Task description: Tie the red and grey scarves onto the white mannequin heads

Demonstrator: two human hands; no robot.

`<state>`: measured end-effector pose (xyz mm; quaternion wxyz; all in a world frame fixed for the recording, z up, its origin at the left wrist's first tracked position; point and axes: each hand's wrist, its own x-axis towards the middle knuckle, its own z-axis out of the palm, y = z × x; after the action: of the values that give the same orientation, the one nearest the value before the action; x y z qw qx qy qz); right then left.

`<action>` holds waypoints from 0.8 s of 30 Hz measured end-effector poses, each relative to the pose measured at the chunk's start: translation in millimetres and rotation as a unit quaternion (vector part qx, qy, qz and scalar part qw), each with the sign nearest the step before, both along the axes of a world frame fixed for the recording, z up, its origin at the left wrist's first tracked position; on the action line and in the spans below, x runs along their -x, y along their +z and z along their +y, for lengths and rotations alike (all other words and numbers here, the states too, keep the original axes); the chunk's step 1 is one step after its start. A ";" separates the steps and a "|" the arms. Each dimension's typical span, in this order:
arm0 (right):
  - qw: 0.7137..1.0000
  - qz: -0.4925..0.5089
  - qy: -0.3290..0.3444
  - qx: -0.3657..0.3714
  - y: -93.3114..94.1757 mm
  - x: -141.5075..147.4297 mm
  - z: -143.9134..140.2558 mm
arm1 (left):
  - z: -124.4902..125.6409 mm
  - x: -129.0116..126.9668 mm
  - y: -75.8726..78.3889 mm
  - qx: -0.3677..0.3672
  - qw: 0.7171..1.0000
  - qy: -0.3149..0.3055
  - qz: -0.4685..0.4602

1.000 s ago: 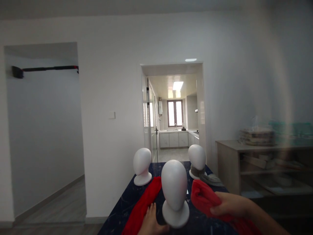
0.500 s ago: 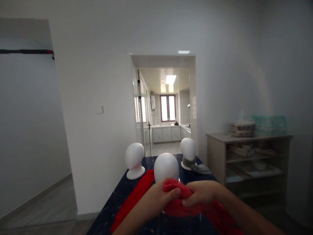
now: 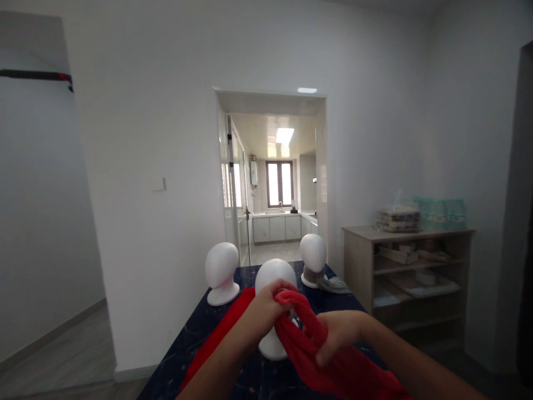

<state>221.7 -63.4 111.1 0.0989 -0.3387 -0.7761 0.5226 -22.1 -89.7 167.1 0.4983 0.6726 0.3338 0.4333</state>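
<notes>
A red scarf (image 3: 333,366) is gripped in both of my hands, just in front of the middle white mannequin head (image 3: 272,272). My left hand (image 3: 272,303) pinches a folded part of it close against that head, hiding some of the head's lower half. Lower and to the right, my right hand (image 3: 339,330) is closed around another part, so the cloth makes a loop between the two. One end of the scarf trails off toward the lower right. More red cloth (image 3: 225,322) lies along the left of the table, partly behind my left forearm.
Two more white heads stand farther back on the dark blue table (image 3: 258,275): a bare left one (image 3: 222,269) and a right one (image 3: 313,253) with a grey scarf (image 3: 333,284) at its neck. A wooden shelf unit (image 3: 358,261) stands at the right, beyond the table.
My left hand has risen a little, and the bunched red scarf has opened into a loop between my hands. The middle head's base now shows. The view has turned slightly right.
</notes>
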 end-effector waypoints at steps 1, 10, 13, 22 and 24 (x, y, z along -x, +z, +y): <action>1.000 0.008 0.010 0.023 -2.7 0.1 1.0 | 2.8 3.4 2.9 0.008 1.000 -0.007 -0.014; 0.982 0.118 0.028 0.147 4.0 -72.4 50.3 | 49.3 77.0 23.8 0.045 0.997 -0.057 0.001; 0.984 0.092 0.023 0.154 26.0 -91.7 67.2 | 66.4 95.1 26.3 -0.013 0.993 -0.010 0.114; 0.958 0.262 -0.096 0.068 69.7 -86.6 148.3 | 118.7 117.9 55.4 -0.353 0.828 0.153 0.407; 0.949 0.284 -0.129 0.050 69.9 -73.4 167.7 | 137.0 123.9 56.7 -0.382 0.787 0.179 0.450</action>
<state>295.1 104.3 181.1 0.3649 -0.2780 -0.6384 0.6180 -146.0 47.3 223.8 -0.0928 0.8550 0.4419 0.2551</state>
